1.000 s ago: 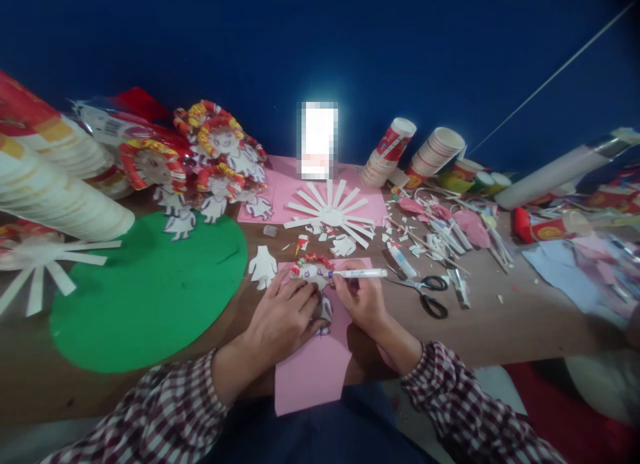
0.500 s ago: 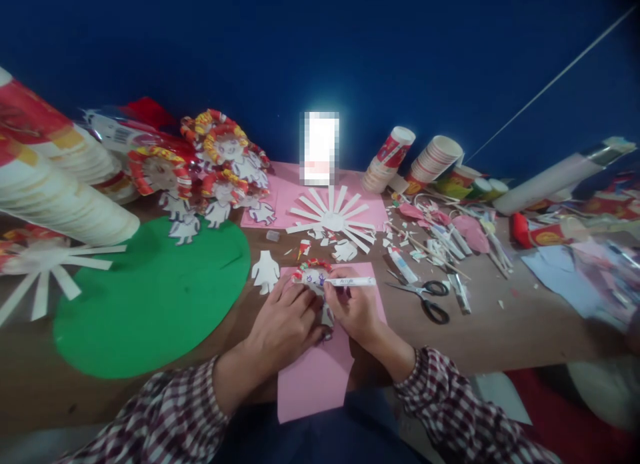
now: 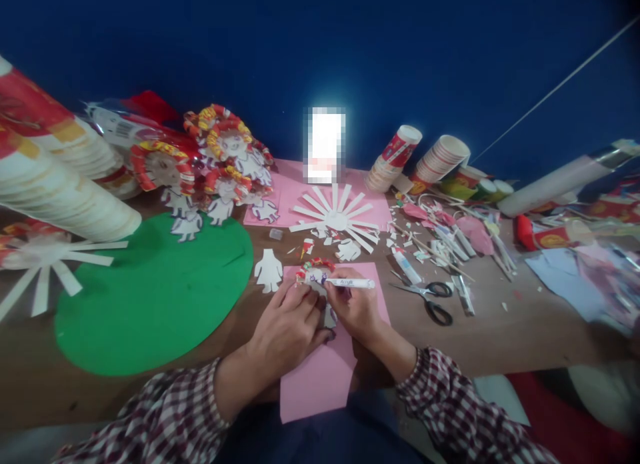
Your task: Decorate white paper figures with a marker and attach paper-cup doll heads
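Note:
My right hand [image 3: 357, 309] is closed round a white marker pen [image 3: 354, 283] with lettering on its barrel. Its tip meets the face of a paper doll [image 3: 315, 275] with a red and yellow ring as hair. Purple marks show on that face. With fingers bent over it, my left hand [image 3: 290, 321] presses the doll down and covers much of its body. Under both hands lies a pink paper sheet [image 3: 315, 394]. Left of the sheet is a plain white body cutout [image 3: 269, 271].
Black-handled scissors [image 3: 431, 301] and a glue tube [image 3: 407, 264] lie at the right among scraps. A green paper oval [image 3: 155, 304] spreads at left, below finished dolls [image 3: 225, 144]. A cut cup with splayed strips [image 3: 337, 219] sits ahead; cup stacks [image 3: 395, 157] stand behind.
The view has shifted slightly. Both hands keep nearly the same place on the doll, and the marker stays at its face with only a small movement.

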Tool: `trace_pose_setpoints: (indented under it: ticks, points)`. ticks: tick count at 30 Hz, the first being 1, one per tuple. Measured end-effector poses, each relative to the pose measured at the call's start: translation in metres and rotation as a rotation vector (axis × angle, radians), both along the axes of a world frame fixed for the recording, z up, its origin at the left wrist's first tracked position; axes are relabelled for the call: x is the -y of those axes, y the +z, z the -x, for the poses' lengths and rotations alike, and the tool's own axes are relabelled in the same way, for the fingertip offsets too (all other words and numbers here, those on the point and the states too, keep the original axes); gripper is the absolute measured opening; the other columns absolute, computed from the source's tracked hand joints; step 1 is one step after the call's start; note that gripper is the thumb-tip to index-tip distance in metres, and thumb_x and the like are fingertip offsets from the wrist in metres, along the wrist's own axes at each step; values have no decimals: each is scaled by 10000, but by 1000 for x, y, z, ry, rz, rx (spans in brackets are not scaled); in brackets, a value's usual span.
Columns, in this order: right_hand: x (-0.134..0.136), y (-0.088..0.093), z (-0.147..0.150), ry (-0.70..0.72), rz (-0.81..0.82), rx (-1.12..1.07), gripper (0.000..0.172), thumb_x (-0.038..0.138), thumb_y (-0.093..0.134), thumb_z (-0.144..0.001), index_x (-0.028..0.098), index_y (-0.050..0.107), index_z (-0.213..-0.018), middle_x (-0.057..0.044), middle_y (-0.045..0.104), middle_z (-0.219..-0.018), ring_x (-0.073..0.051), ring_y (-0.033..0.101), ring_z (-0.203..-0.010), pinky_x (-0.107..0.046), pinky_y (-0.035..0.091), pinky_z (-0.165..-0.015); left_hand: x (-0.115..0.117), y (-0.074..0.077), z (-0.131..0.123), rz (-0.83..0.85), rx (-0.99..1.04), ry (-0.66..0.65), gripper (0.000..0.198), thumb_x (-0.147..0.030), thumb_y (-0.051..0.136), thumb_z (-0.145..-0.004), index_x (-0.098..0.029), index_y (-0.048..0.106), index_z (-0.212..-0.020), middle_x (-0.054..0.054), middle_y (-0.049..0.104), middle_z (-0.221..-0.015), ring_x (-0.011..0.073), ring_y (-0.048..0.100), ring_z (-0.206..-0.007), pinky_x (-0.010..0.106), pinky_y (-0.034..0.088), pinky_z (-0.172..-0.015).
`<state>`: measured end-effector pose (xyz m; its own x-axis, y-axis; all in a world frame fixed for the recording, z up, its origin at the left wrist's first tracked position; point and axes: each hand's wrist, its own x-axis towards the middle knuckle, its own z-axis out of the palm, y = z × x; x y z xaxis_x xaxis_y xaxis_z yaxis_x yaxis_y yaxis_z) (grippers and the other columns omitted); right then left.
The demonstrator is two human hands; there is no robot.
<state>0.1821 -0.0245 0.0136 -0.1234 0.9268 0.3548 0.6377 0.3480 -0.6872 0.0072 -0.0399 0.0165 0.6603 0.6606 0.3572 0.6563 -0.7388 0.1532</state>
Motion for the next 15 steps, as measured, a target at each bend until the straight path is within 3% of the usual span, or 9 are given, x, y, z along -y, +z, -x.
trace_pose_setpoints:
  ticks: [15]
  points:
    - [0,-1,1,2,-7,20,93,263,548,-893,195,596,-851,-48,650,-798,-167,599,-705,-272,480,-638,2,1,0,-6,15,12,398,-469,601,-862,-118,670,-1038,99,672,-1043,279,509,-1111,471,255,-1121]
